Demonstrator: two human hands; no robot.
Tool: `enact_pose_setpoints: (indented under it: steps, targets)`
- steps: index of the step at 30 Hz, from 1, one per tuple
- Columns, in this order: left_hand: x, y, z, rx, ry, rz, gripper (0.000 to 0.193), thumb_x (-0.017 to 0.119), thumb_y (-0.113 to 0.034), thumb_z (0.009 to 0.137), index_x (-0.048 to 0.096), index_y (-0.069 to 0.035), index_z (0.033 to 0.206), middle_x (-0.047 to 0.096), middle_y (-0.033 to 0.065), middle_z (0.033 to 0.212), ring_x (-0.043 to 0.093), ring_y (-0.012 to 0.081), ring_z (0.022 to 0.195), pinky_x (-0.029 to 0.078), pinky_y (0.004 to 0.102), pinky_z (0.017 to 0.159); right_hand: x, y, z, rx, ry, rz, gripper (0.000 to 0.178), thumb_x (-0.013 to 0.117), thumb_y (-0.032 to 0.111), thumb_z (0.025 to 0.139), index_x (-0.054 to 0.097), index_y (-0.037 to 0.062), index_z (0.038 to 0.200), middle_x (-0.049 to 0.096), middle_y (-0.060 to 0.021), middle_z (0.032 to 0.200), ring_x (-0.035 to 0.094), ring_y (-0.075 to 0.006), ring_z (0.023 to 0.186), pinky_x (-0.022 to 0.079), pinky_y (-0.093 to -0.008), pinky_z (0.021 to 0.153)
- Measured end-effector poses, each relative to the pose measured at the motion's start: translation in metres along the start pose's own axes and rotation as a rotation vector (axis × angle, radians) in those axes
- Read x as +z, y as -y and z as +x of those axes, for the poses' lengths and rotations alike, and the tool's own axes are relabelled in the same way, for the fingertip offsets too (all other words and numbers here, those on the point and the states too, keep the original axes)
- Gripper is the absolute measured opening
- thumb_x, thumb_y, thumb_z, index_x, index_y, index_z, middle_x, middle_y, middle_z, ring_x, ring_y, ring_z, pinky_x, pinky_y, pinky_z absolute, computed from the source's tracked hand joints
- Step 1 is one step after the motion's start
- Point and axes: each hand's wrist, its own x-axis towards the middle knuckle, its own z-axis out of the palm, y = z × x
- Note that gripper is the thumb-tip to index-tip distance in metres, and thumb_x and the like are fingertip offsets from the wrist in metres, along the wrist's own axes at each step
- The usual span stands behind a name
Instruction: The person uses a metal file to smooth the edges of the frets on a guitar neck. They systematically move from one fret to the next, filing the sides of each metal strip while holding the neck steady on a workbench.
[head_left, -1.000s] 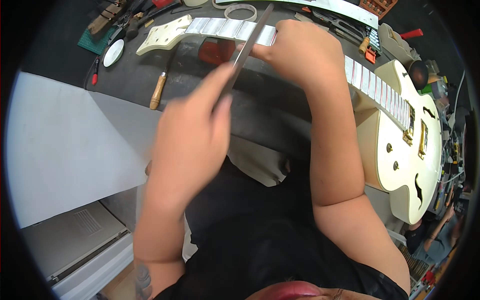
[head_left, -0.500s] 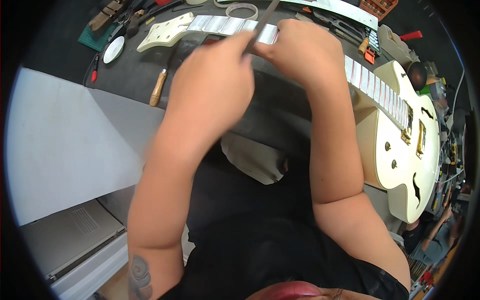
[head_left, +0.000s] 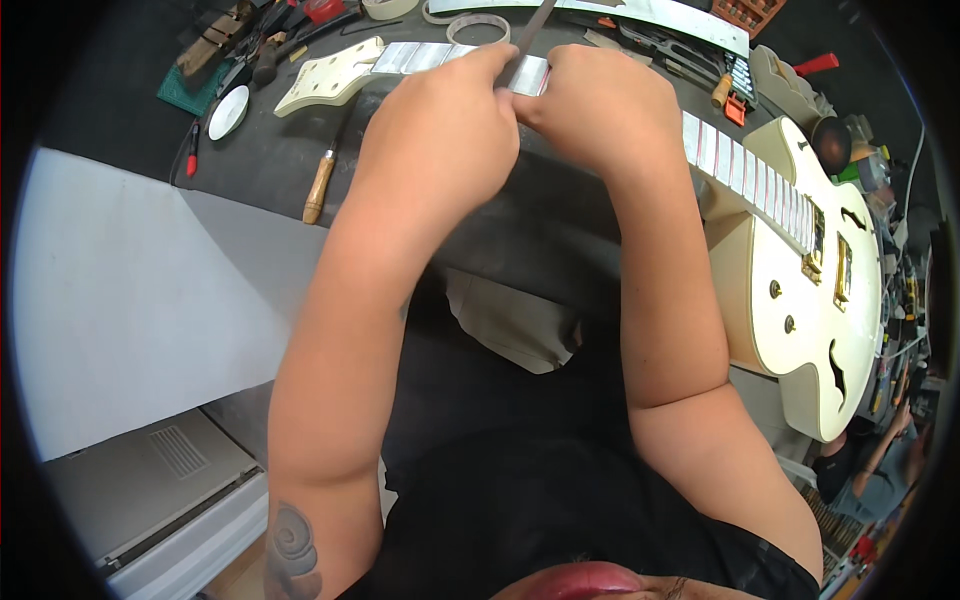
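A cream electric guitar lies across the bench, its body [head_left: 775, 345] at the right and its headstock [head_left: 325, 80] at the far left. Silvery strips cover the fretboard [head_left: 738, 165] between the frets, which show as thin reddish lines. My left hand [head_left: 445, 130] is closed on a narrow dark file [head_left: 533, 32], which slants up and away across the neck. Close beside it, my right hand [head_left: 615, 110] curls over the guitar neck, its thumb near the file. Its fingertips are hidden, as is the neck beneath both hands.
A wooden-handled tool [head_left: 319, 188], a white dish [head_left: 229, 112] and a red-tipped tool [head_left: 192, 150] lie left on the dark bench [head_left: 260, 160]. Tape rings [head_left: 478, 27] and a long pale bar [head_left: 660, 18] are beyond. Another person [head_left: 870, 465] is at far right.
My left hand and forearm have shifted right, closer to my right hand, and the hand's blur has lessened. My right hand keeps its place on the neck. The view has moved slightly.
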Motion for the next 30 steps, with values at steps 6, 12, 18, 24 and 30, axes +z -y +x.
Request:
enact_pose_setpoints:
  steps: [6,12,18,24,30]
  targets:
    - [-0.043,0.002,-0.117,-0.070,0.118,-0.037,0.055,0.071,-0.003,0.103,0.066,-0.014,0.156,0.078,0.0243,0.094,0.074,0.0475,0.080,0.056,0.0554,0.075,0.009,-0.011,0.002,0.050,-0.005,-0.007,0.054,0.082,0.060,0.092,0.088,0.0067,0.099,0.085,-0.0162,0.095,0.083,-0.0347,0.092,0.066,-0.0467,0.084]
    - [-0.026,-0.003,-0.065,-0.008,0.083,0.031,0.047,0.070,-0.007,0.104,0.069,-0.009,0.151,0.078,0.0252,0.097,0.075,0.0476,0.087,0.058,0.0543,0.080,0.000,-0.008,0.000,0.045,0.008,0.000,0.057,0.083,0.062,0.091,0.088,0.0059,0.099,0.085,-0.0165,0.095,0.083,-0.0348,0.092,0.066,-0.0465,0.084]
    - [-0.005,0.003,-0.009,0.017,0.020,0.014,0.038,0.067,-0.013,0.106,0.071,-0.007,0.143,0.079,0.0284,0.099,0.075,0.0514,0.094,0.059,0.0595,0.085,0.001,-0.001,0.001,0.009,0.011,-0.003,0.056,0.083,0.061,0.091,0.088,0.0057,0.102,0.085,-0.0173,0.097,0.084,-0.0352,0.093,0.066,-0.0470,0.083]
    - [-0.043,0.000,-0.148,-0.037,0.071,0.001,0.059,0.071,0.000,0.101,0.066,-0.012,0.158,0.082,0.0254,0.118,0.082,0.0437,0.093,0.064,0.0450,0.081,0.005,-0.009,-0.001,0.039,-0.002,0.007,0.056,0.083,0.061,0.092,0.088,0.0057,0.101,0.085,-0.0166,0.097,0.083,-0.0352,0.093,0.066,-0.0472,0.083]
    - [-0.012,0.002,-0.028,0.078,0.012,0.072,0.042,0.068,-0.011,0.105,0.071,-0.011,0.146,0.079,0.0268,0.093,0.076,0.0499,0.087,0.060,0.0587,0.079,-0.006,0.001,-0.001,0.014,0.024,0.010,0.056,0.083,0.061,0.092,0.087,0.0060,0.097,0.085,-0.0165,0.094,0.083,-0.0347,0.091,0.066,-0.0460,0.083]
